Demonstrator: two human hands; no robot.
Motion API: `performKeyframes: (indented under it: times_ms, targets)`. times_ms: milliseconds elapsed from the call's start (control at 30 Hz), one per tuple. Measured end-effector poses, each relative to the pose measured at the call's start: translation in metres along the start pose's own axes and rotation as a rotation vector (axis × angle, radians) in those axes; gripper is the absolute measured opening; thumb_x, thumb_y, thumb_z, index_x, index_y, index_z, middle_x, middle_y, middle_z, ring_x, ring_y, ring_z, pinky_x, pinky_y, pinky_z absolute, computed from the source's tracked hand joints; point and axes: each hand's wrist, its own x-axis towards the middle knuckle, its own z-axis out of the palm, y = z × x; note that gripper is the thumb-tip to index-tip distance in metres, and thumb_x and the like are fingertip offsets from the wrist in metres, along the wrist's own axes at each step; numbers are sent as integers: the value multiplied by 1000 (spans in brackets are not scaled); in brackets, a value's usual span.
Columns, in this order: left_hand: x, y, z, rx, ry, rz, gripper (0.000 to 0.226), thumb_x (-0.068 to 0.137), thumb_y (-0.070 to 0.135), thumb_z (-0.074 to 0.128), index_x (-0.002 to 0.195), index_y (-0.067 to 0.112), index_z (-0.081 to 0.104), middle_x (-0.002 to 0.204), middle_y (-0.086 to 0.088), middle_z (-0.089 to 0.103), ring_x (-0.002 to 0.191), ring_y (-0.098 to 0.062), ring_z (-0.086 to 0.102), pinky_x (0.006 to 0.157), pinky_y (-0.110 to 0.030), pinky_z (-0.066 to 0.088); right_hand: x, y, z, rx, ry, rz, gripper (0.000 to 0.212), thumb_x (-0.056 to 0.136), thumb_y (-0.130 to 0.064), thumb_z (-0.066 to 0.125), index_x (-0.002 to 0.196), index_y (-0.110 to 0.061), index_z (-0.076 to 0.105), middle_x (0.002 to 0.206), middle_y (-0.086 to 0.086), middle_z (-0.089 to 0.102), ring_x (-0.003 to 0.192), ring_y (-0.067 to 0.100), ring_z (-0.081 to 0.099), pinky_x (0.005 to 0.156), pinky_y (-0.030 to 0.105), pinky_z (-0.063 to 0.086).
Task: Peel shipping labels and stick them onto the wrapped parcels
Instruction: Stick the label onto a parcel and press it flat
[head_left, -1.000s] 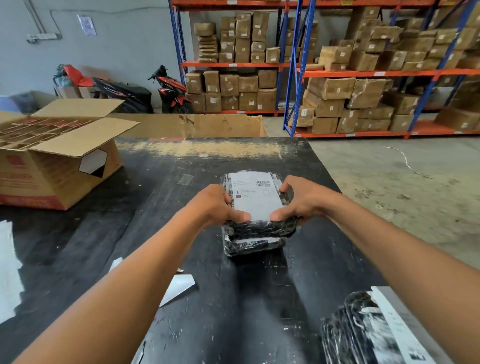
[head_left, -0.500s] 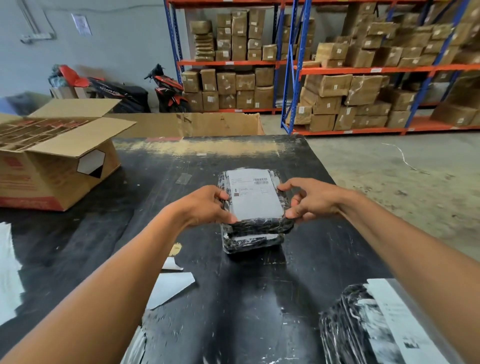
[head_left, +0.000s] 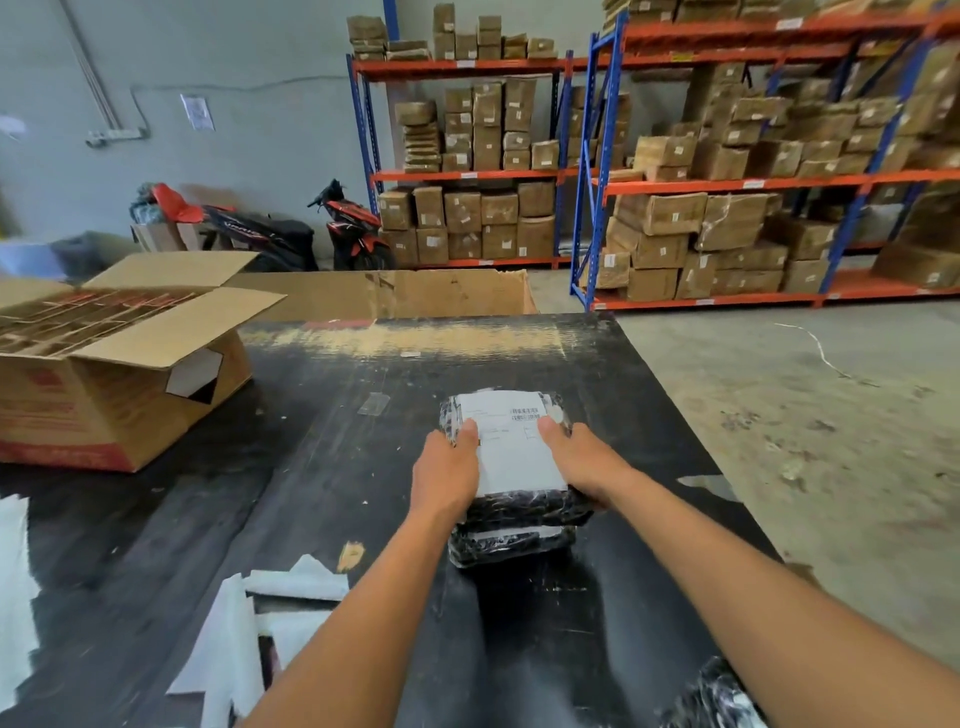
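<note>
Two black wrapped parcels are stacked in the middle of the black table. The top parcel carries a white shipping label with a barcode near its far edge. My left hand lies flat on the label's left side, fingers pointing away from me. Pressing on the label's right side is my right hand, its palm over the parcel's right edge. The lower parcel shows only its near edge, with a strip of white label on it. Another black wrapped parcel sits at the bottom right corner.
An open cardboard box stands on the table at the left. White backing sheets lie at the near left. A flat cardboard sheet stands beyond the far edge. Shelves of brown boxes and a scooter fill the background.
Both hands have moved from gripping the near corners of the top parcel to lying flat on the label, fingers slid farther up it. The camera tilted, showing more backing sheets.
</note>
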Motion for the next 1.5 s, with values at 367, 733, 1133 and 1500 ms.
performKeyframes:
  times_ms: [367, 733, 1133, 1500]
  targets:
    - [-7, 14, -2, 41, 126, 133, 32, 101, 34, 41, 96, 11, 62, 91, -4, 65, 83, -22, 58, 69, -37, 41, -3, -6, 4, 82, 102, -15, 67, 103, -50, 23, 156, -10, 14, 157, 19, 30, 142, 37, 28, 114, 52, 28]
    - [-51, 29, -41, -22, 138, 216, 33, 102, 30, 43, 80, 9, 54, 70, -9, 57, 66, -28, 49, 63, -39, 37, -64, -37, -4, 271, 174, -94, 56, 106, -36, 26, 154, -8, 23, 160, 11, 27, 147, 29, 21, 111, 45, 29]
    - [-162, -51, -95, 38, 86, 233, 33, 102, 34, 39, 101, 10, 62, 98, -3, 64, 90, -24, 56, 74, -36, 40, -200, 3, 78, 291, 324, -52, 44, 100, -39, 29, 109, -9, 60, 114, 9, 58, 109, 30, 52, 97, 47, 44]
    - [-251, -118, -83, 52, 29, 75, 38, 101, 34, 42, 123, 6, 57, 119, -8, 63, 100, -25, 56, 78, -30, 36, -291, 84, 133, 296, 484, 23, 54, 96, -35, 55, 53, -17, 28, 51, -1, 29, 51, 18, 27, 52, 34, 17]
